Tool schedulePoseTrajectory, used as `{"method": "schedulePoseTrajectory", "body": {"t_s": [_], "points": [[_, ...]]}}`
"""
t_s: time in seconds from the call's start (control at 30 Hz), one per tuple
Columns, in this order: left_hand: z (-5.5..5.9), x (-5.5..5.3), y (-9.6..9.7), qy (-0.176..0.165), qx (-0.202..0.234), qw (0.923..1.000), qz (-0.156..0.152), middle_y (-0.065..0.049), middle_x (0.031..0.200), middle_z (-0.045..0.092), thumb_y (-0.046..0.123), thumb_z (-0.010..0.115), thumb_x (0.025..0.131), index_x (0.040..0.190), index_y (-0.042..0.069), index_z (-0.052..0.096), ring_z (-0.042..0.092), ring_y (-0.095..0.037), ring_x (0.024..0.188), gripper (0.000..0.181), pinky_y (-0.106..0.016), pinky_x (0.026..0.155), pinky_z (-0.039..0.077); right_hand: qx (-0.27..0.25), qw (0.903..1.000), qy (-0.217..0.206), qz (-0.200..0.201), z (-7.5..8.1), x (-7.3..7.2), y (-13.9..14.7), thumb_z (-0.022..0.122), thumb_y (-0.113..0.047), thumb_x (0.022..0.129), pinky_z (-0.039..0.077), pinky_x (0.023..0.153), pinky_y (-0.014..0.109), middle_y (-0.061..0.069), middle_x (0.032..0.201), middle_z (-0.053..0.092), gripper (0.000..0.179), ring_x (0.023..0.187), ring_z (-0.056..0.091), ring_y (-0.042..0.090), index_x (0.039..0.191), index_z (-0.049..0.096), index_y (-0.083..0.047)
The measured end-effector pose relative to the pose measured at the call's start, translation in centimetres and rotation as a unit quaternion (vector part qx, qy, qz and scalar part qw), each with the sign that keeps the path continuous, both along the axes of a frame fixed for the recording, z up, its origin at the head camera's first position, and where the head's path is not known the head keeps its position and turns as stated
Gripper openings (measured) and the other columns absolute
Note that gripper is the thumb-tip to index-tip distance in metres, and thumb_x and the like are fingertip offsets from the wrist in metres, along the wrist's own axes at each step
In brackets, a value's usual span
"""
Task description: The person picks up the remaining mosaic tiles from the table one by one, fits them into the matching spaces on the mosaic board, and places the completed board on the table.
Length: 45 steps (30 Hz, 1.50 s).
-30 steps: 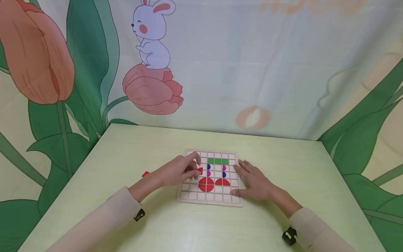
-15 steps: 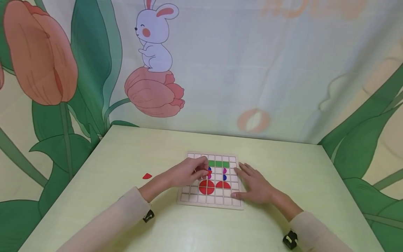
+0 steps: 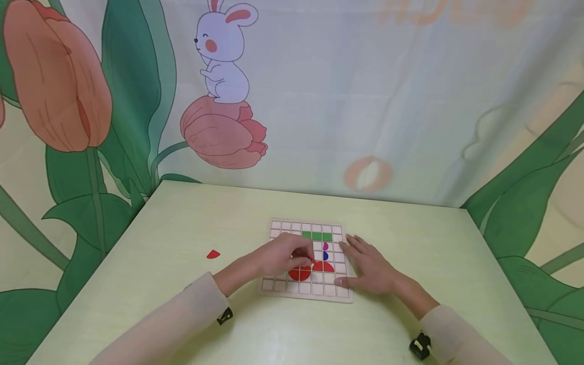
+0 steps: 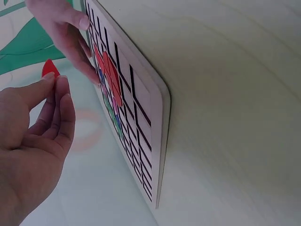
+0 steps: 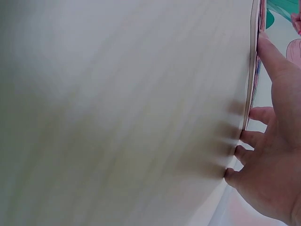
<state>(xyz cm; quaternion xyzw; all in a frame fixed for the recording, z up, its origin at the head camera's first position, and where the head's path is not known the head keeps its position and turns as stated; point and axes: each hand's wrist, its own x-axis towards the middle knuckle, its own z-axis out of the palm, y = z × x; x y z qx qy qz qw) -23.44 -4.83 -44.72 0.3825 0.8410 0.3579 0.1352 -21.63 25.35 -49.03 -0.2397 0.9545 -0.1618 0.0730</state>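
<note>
A wooden grid board (image 3: 292, 295) lies on the table. Set in its squares are a row of green squares (image 3: 317, 236), a magenta half-disc (image 3: 325, 246), a blue half-disc (image 3: 325, 256), a red circle (image 3: 299, 275) and a red half-circle (image 3: 325, 266). Above the board, my left hand (image 3: 284, 255) pinches a red quarter-circle tile (image 4: 49, 68) between thumb and fingertips, and it hides the pieces at the left of the grid. My right hand (image 3: 371, 266) rests with fingers spread along the board's right edge, thumb on its lower corner area.
Another red quarter-circle tile (image 3: 213, 254) lies alone on the pale table (image 3: 150, 284), left of the board. Behind the table hangs a curtain (image 3: 310, 111) printed with tulips and a rabbit.
My left hand has moved right across the board with the red tile, from its left columns to just above the red circle. The right hand keeps its place.
</note>
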Motion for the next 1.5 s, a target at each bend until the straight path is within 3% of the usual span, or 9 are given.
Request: {"method": "schedulePoseTrajectory", "body": {"t_s": [0.23,0.47,0.87,1.17,1.5], "points": [[-0.2,0.0,0.5,-0.015,-0.008,0.9998,0.006,0.016,0.096,0.071,0.019,0.083,0.094,0.113,0.014,0.077,0.067,-0.004,0.088,0.020,-0.019,0.083,0.056,0.000,1.0000,0.005,0.001,0.3,-0.1,0.1,0.074,-0.068,0.088,0.022,0.122,0.069,0.019,0.173,0.024,0.104,0.159,0.017,0.046,0.165,0.037,-0.009],[-0.7,0.0,1.3,0.000,-0.018,0.9997,-0.017,0.016,0.092,0.071,0.019,0.083,0.094,0.105,0.017,0.078,0.066,-0.002,0.084,0.012,-0.017,0.081,0.056,-0.003,1.0000,0.003,0.003,0.4,-0.1,0.1,0.074,-0.068,0.088,0.022,0.121,0.070,0.020,0.173,0.024,0.103,0.159,0.017,0.047,0.164,0.037,-0.009],[-1.9,0.2,2.3,0.036,-0.067,0.9970,-0.011,0.016,0.087,0.068,0.019,0.083,0.095,0.103,0.016,0.079,0.061,-0.004,0.080,0.010,-0.018,0.076,0.053,-0.004,0.9999,0.012,0.007,0.2,-0.1,0.1,0.072,-0.069,0.089,0.023,0.121,0.070,0.021,0.172,0.026,0.103,0.158,0.019,0.048,0.164,0.038,-0.007],[-2.2,0.3,2.5,0.020,-0.058,0.9980,-0.011,0.016,0.089,0.069,0.018,0.081,0.096,0.102,0.018,0.078,0.060,-0.004,0.081,0.007,-0.018,0.077,0.053,0.002,0.9999,0.010,0.006,0.3,0.0,0.1,0.072,-0.069,0.089,0.023,0.121,0.069,0.021,0.172,0.026,0.104,0.158,0.018,0.048,0.164,0.037,-0.006],[-2.6,0.2,2.8,0.050,-0.090,0.9947,-0.008,0.016,0.091,0.064,0.023,0.083,0.095,0.104,0.020,0.080,0.057,-0.006,0.086,0.011,-0.018,0.078,0.051,-0.003,0.9999,0.008,0.008,0.2,0.1,0.0,0.071,-0.069,0.090,0.023,0.121,0.069,0.021,0.172,0.025,0.103,0.158,0.018,0.047,0.164,0.037,-0.007]]}}
